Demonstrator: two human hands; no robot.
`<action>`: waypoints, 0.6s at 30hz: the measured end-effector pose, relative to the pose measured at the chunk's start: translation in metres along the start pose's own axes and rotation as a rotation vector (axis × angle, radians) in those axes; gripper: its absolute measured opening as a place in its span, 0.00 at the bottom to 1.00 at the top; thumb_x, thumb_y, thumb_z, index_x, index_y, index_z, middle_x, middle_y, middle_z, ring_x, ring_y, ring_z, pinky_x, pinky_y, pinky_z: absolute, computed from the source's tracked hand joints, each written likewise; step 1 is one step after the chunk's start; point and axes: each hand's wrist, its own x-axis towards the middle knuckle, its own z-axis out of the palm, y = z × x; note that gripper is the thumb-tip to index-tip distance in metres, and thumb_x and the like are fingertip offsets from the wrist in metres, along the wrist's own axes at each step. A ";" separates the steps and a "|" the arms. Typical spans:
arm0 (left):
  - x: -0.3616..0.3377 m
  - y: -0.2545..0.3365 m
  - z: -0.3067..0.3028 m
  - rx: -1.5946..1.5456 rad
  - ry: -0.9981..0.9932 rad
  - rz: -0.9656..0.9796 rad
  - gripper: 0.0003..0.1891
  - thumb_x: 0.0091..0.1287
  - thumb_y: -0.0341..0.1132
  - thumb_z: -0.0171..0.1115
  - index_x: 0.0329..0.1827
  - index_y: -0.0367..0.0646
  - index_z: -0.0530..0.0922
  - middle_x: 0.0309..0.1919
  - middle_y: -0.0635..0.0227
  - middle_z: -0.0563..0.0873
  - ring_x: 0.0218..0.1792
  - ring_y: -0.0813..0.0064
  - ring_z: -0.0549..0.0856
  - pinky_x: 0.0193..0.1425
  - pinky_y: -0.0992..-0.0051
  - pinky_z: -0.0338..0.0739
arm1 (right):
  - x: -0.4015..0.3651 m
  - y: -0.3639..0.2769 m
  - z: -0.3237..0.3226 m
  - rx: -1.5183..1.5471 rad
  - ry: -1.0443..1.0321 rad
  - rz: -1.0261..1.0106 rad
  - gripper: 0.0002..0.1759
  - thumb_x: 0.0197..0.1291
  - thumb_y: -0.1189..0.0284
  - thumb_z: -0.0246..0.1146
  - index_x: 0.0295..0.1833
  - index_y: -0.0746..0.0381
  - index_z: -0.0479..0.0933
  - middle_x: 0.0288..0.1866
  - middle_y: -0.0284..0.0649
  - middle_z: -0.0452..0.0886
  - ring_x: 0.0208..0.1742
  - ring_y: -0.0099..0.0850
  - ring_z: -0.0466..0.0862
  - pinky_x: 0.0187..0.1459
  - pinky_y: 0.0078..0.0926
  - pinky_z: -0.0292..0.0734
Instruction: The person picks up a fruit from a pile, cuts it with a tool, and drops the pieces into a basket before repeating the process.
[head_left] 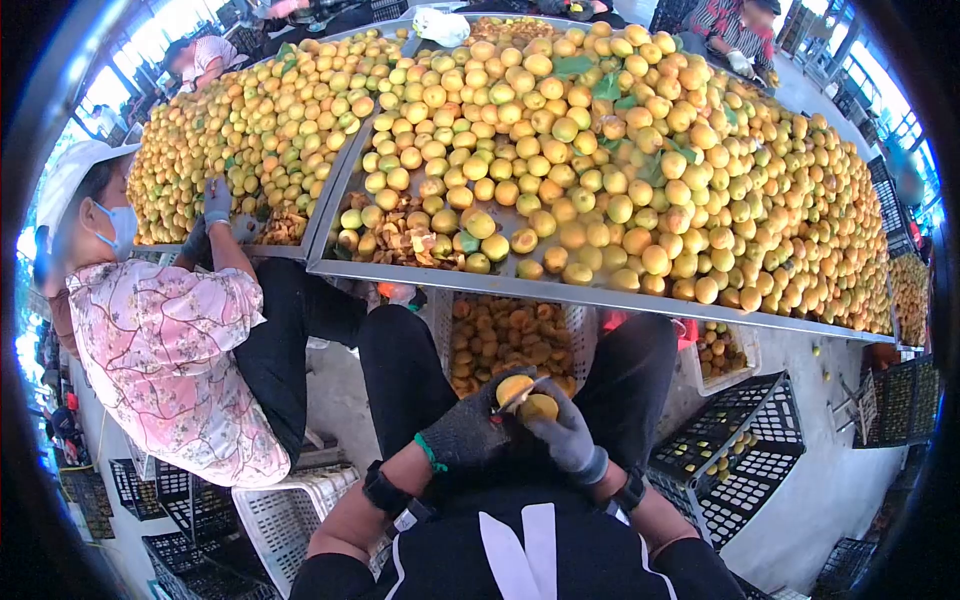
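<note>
Low in the middle of the head view, both gloved hands meet over my lap. My left hand (463, 432), in a dark grey glove with a green cuff, is closed round a yellow fruit piece (514, 390). My right hand (570, 437), in a lighter grey glove, is closed at a second fruit piece (538, 408), touching it. A thin blade (524, 394) shows between the two pieces; its handle is hidden by the fingers. Beneath the table edge, just beyond my hands, stands a white crate (583, 345) of fruit pieces.
A metal-edged table (600, 297) heaped with yellow fruit spans the front. A co-worker (165, 350) in a pink floral shirt sits at left; others are across the table. A white basket (285, 520) stands at lower left, a black crate (740, 470) at right.
</note>
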 end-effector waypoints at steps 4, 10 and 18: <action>0.002 -0.009 -0.009 -0.283 -0.084 -0.271 0.27 0.63 0.30 0.67 0.63 0.40 0.67 0.46 0.61 0.83 0.46 0.70 0.84 0.50 0.70 0.81 | 0.011 0.006 -0.020 0.370 -0.056 0.310 0.24 0.61 0.76 0.59 0.63 0.64 0.67 0.52 0.38 0.77 0.50 0.25 0.77 0.53 0.21 0.73; 0.000 0.009 -0.014 -0.682 0.010 -0.462 0.23 0.62 0.33 0.69 0.59 0.42 0.72 0.40 0.64 0.84 0.36 0.73 0.84 0.37 0.74 0.81 | 0.029 0.028 -0.027 -0.107 0.157 -0.080 0.33 0.62 0.77 0.63 0.71 0.62 0.61 0.60 0.40 0.73 0.56 0.28 0.76 0.60 0.27 0.73; 0.007 0.001 -0.008 -0.493 -0.167 -0.467 0.20 0.62 0.37 0.69 0.55 0.42 0.76 0.36 0.70 0.83 0.34 0.77 0.82 0.39 0.76 0.78 | 0.029 -0.015 -0.008 0.291 -0.169 0.254 0.33 0.59 0.77 0.66 0.69 0.61 0.64 0.58 0.35 0.74 0.57 0.25 0.75 0.61 0.25 0.72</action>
